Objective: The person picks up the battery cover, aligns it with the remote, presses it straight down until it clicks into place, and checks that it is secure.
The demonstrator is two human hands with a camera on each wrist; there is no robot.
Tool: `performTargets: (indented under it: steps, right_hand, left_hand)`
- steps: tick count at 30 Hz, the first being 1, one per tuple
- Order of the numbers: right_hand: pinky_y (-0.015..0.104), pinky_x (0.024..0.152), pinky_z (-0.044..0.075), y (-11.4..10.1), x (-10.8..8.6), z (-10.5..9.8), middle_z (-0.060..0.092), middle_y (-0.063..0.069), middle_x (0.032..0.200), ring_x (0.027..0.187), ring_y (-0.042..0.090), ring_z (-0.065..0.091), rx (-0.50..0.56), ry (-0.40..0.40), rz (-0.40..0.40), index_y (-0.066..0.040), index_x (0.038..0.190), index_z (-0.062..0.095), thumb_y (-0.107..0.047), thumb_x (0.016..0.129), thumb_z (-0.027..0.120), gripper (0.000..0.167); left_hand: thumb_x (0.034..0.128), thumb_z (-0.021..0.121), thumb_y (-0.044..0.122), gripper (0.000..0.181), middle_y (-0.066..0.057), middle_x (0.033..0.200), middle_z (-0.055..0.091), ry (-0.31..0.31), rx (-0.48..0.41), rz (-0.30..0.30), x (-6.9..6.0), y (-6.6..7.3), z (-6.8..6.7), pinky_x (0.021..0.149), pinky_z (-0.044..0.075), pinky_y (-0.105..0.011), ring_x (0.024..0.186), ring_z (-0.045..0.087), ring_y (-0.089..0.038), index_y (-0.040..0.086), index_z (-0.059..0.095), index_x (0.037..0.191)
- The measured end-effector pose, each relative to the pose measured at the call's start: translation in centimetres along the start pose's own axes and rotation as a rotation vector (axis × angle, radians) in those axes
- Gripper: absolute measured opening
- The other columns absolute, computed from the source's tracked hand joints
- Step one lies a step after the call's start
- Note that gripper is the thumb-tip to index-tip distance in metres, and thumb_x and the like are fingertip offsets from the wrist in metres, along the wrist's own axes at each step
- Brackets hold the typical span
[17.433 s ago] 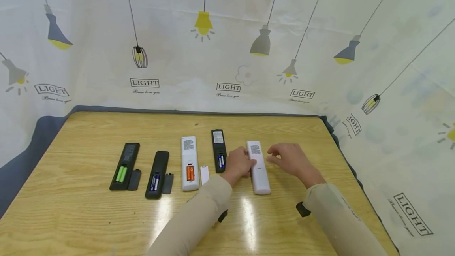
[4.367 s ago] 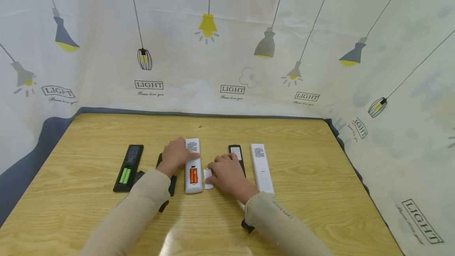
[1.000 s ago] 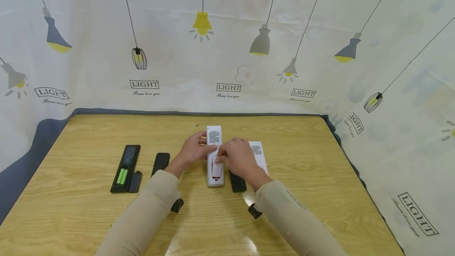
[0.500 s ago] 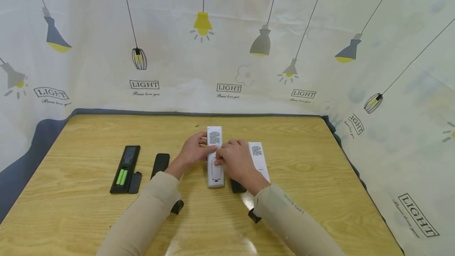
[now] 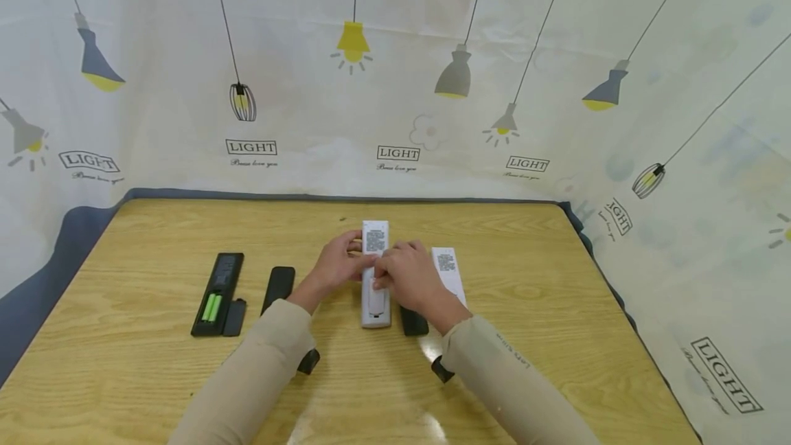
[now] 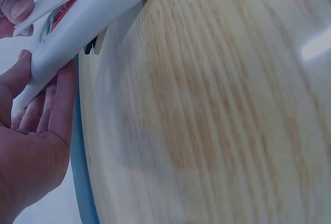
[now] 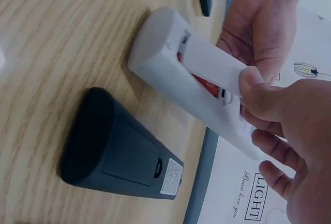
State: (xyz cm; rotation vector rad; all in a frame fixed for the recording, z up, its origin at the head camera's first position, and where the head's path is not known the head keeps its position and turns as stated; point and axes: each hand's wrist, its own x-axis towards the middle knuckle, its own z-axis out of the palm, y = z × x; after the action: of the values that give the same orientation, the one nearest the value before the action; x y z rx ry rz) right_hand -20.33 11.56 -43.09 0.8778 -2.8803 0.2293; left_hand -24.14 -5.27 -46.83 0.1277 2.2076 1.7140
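Lamp-printed cloth (image 5: 309, 122) hangs behind a wooden table (image 5: 525, 280). Near the middle, the left hand (image 5: 336, 261) grips a white remote (image 5: 375, 235), back up, between thumb and fingers. The right hand (image 5: 409, 275) pinches a cover (image 7: 212, 61) at one end, tilted over the battery bay; red batteries (image 7: 207, 85) show beneath. To the right lie a black remote (image 7: 129, 149) and another white one (image 5: 449, 268); to the left, a partly hidden black one (image 5: 281, 280) and one with green batteries (image 5: 212, 307).

Wood-grain tbl (image 5: 525, 259) w/ glare spots (image 5: 434, 426), wht lamp-print sheet (image 5: 321, 112) bhnd & R side.
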Motion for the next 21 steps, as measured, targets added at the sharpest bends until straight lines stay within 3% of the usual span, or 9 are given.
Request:
performTargets:
  steps: [8,21]
  right_hand:
    - [0.043,0.099,0.043,0.28,0.11,-0.14,0.070,-0.010,0.086,0.087,0.015,0.059,0.040,-0.053,0.035,-0.025,0.080,0.074,-0.036,0.084,0.075,0.011]
    - [0.039,0.093,0.044,-0.06,-0.15,0.67,0.070,-0.009,0.085,0.090,0.016,0.063,-0.051,0.037,-0.020,-0.024,0.077,0.073,-0.036,0.078,0.079,0.013]
  left_hand:
    - [0.0917,0.069,0.018,0.059,-0.017,0.129,0.061,0.021,0.024,0.010,-0.25,0.11,0.05,0.075,0.061,-0.040,0.104,0.066,-0.028,0.014,0.043,0.145]
    - [0.0912,0.070,0.017,0.057,-0.018,0.127,0.063,0.039,-0.008,0.031,-0.17,-0.26,0.05,0.071,0.061,-0.038,0.099,0.068,-0.025,0.013,0.046,0.143]
